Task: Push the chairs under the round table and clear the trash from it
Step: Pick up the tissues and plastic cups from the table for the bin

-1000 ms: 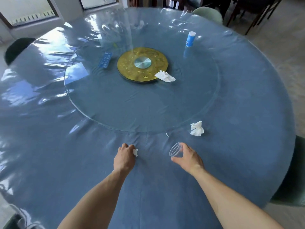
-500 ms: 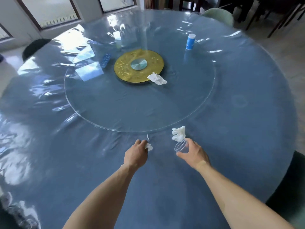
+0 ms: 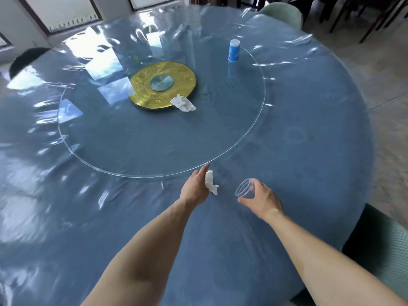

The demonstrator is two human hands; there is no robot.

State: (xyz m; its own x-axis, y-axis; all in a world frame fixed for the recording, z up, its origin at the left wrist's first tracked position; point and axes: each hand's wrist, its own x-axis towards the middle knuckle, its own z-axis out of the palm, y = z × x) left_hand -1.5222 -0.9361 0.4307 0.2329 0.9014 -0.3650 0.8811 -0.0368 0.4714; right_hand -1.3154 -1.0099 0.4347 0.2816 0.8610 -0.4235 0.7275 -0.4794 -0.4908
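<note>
Big round table under a blue cloth with a clear plastic cover, glossy with window glare on the left half. A clear round glass turntable sits centred on it, over a gold disc base with a silver hub.

Left hand: fingers extended and loosely open, edge-on to the camera, just short of the turntable's near rim. A small crumpled white tissue sits against its palm side, touching the hand. Can't tell if it's pinched or only resting there.

Right hand: closed around a clear plastic disposable cup, cup tilted with its mouth facing left toward the tissue. Cup looks empty. Hand and cup are above the cloth, near the table's near edge, just beside the left hand.

Other trash on the table:
- larger crumpled white tissue on the turntable, overlapping the near-right edge of the gold disc
- blue and white paper cup, upside down, on the far-right part of the turntable, close to its rim
- small white scrap on the cloth, left of the left hand

Chairs:
- pale green upholstered chair at the far side, backrest close to the table edge
- dark rounded chair back at the far left, against the table edge
- green textured chair at the near right, beside the table edge
</note>
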